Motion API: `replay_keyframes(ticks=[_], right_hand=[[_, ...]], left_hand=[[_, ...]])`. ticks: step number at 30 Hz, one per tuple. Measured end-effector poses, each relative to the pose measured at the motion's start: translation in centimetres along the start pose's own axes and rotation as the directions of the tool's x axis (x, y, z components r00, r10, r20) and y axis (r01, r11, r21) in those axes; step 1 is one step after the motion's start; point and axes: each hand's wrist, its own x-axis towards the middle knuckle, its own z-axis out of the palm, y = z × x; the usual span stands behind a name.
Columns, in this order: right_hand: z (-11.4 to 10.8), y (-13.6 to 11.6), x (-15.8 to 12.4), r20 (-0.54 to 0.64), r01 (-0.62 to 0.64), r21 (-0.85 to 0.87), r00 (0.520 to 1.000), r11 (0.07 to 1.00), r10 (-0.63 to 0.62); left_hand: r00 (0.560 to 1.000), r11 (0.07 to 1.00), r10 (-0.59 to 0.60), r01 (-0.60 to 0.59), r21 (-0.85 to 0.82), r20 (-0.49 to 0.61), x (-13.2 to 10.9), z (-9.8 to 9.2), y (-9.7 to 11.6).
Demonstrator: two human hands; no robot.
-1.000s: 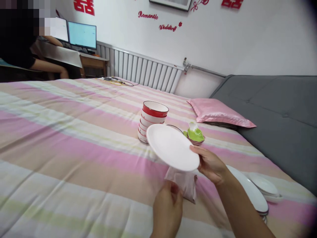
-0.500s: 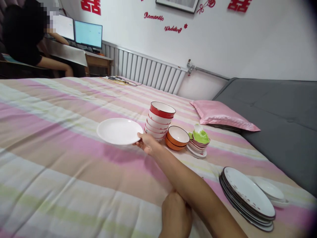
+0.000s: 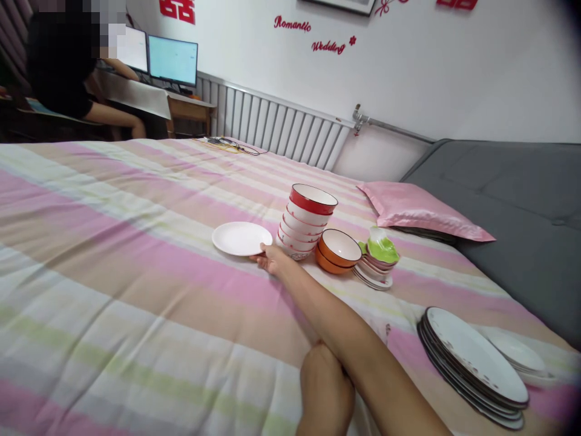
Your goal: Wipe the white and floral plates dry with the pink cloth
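Observation:
My right hand (image 3: 269, 259) pinches the right rim of a white plate (image 3: 240, 237), which is low over the striped bedspread; whether it rests on the cloth I cannot tell. Just right of the plate rises a stack of white bowls (image 3: 302, 229) topped by a red-banded bowl (image 3: 313, 200). Two orange bowls (image 3: 336, 257), one inside the other, sit beside that stack. My left hand (image 3: 325, 384) is curled closed against the underside of my right forearm, its fingertips hidden.
Green leaf-shaped dishes (image 3: 382, 248) top small saucers (image 3: 374, 280). Large plates (image 3: 481, 357) are stacked at right by small white dishes (image 3: 517, 351). A pink pillow (image 3: 426, 212) lies near the grey headboard (image 3: 508, 194). Cables (image 3: 233, 145) lie behind; a person (image 3: 63, 66) sits at monitors (image 3: 172, 60).
My right hand has lowered the white plate toward the bedspread, bringing it down beside the bowl stack. My left hand stays against the forearm. The view has shifted slightly left.

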Motion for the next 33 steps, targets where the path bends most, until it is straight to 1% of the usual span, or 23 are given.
replay_keyframes(ticks=[3,6,8,10,13,14,16,17,18,20,21,22,23,24,25,26,27,28,29,31,32,33], right_hand=[[-0.4,-0.2,-0.5,0.048,-0.034,-0.073,0.998,0.997,0.037],[-0.8,-0.9,-1.8,0.096,-0.045,-0.168,0.993,0.985,0.062],[-1.3,-1.3,-3.5,0.127,-0.023,-0.225,0.991,0.974,0.053],[-2.2,-1.7,-5.9,0.162,0.036,-0.259,0.987,0.965,0.007],[-4.5,-1.8,-10.2,0.226,0.176,-0.251,0.967,0.952,-0.119],[-5.5,-1.8,-11.6,0.258,0.241,-0.238,0.949,0.941,-0.178],[-7.8,-1.7,-13.9,0.313,0.441,-0.287,0.882,0.85,-0.351],[-9.2,-1.7,-14.7,0.296,0.498,-0.312,0.86,0.809,-0.416],[-10.7,-1.7,-15.4,0.249,0.534,-0.343,0.845,0.772,-0.474],[-14.0,-1.5,-16.4,0.102,0.567,-0.447,0.801,0.692,-0.59],[-15.8,-1.3,-16.8,0.03,0.563,-0.536,0.757,0.629,-0.652],[-17.7,-1.1,-17.1,-0.046,0.535,-0.646,0.686,0.545,-0.726],[-19.6,-0.7,-17.4,-0.12,0.455,-0.761,0.601,0.461,-0.79],[-21.4,-0.2,-17.7,-0.157,0.345,-0.86,0.524,0.377,-0.837],[-23.2,0.3,-17.8,-0.193,0.208,-0.925,0.467,0.319,-0.863],[-24.8,0.8,-17.9,-0.246,0.06,-0.952,0.429,0.299,-0.869],[-26.4,1.4,-17.8,-0.311,-0.076,-0.948,0.41,0.308,-0.857],[-27.7,1.9,-17.6,-0.385,-0.194,-0.923,0.408,0.333,-0.828],[-29.0,2.4,-17.3,-0.457,-0.291,-0.886,0.421,0.361,-0.783],[-31.0,3.1,-16.5,-0.558,-0.406,-0.825,0.474,0.393,-0.681],[-31.9,3.3,-16.2,-0.585,-0.432,-0.808,0.502,0.401,-0.637],[-32.5,3.4,-16.0,-0.597,-0.441,-0.8,0.526,0.407,-0.605]], left_hand=[[1.0,0.999,-0.016,0.016,0.04,0.007,0.0,0.1,0.0],[1.0,0.996,-0.019,0.017,0.084,0.024,0.0,0.1,0.2],[0.999,0.994,-0.001,-0.003,0.108,0.042,0.0,0.0,0.5],[0.999,0.993,0.014,-0.018,0.118,0.04,-0.1,-0.1,0.9],[1.0,0.997,0.016,-0.018,0.079,0.018,-0.2,-0.2,1.3],[1.0,0.998,0.021,-0.022,0.056,0.014,-0.1,-0.1,1.3],[0.999,0.999,0.041,-0.041,0.017,0.003,0.0,0.0,1.3],[0.999,0.999,0.045,-0.045,0.016,-0.011,0.2,0.0,1.2],[0.998,0.999,0.048,-0.047,0.023,-0.029,0.3,0.1,1.1],[0.997,0.998,0.058,-0.056,0.035,-0.056,0.7,0.4,0.8],[0.995,0.997,0.073,-0.072,0.025,-0.065,0.9,0.5,0.8],[0.994,0.996,0.086,-0.085,0.017,-0.069,1.2,0.7,0.7],[0.993,0.996,0.092,-0.091,0.011,-0.068,1.4,0.9,0.7],[0.993,0.995,0.101,-0.101,0.004,-0.066,1.6,1.1,0.7],[0.993,0.995,0.1,-0.1,0.004,-0.07,1.8,1.3,0.8],[0.992,0.995,0.103,-0.103,0.009,-0.069,1.9,1.5,0.8],[0.992,0.994,0.107,-0.105,0.027,-0.07,2.1,1.7,0.9],[0.991,0.992,0.116,-0.112,0.049,-0.072,2.2,1.8,0.9],[0.99,0.99,0.122,-0.118,0.073,-0.066,2.3,2.0,0.9],[0.992,0.986,0.112,-0.103,0.129,-0.063,2.5,2.3,0.8],[0.992,0.985,0.096,-0.083,0.153,-0.085,2.5,2.4,0.8],[0.993,0.982,0.085,-0.07,0.173,-0.081,2.5,2.6,0.9]])
